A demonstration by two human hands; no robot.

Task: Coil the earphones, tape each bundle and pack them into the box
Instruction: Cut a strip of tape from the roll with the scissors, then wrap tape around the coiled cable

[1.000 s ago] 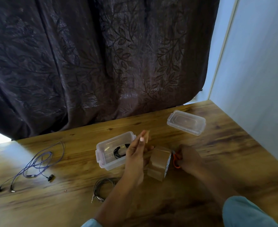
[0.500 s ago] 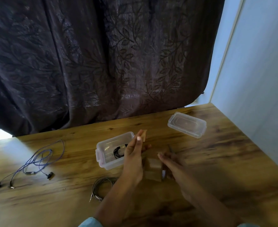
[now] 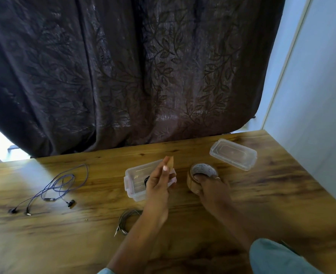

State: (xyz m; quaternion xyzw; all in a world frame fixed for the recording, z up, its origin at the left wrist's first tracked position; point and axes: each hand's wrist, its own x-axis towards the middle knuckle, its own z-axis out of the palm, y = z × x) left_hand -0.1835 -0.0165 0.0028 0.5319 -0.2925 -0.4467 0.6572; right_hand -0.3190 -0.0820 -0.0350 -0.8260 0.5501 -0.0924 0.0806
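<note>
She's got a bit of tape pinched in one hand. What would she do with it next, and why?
Probably lower the left hand and wrap its tape piece around the coiled earphones lying near her on the table. That coil looks untaped, and the right hand is resting on the tape roll.

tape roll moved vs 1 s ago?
Yes. The tape roll was held up on edge beside the box; now it lies flat on the table under the right hand, nearer the lid.
</note>
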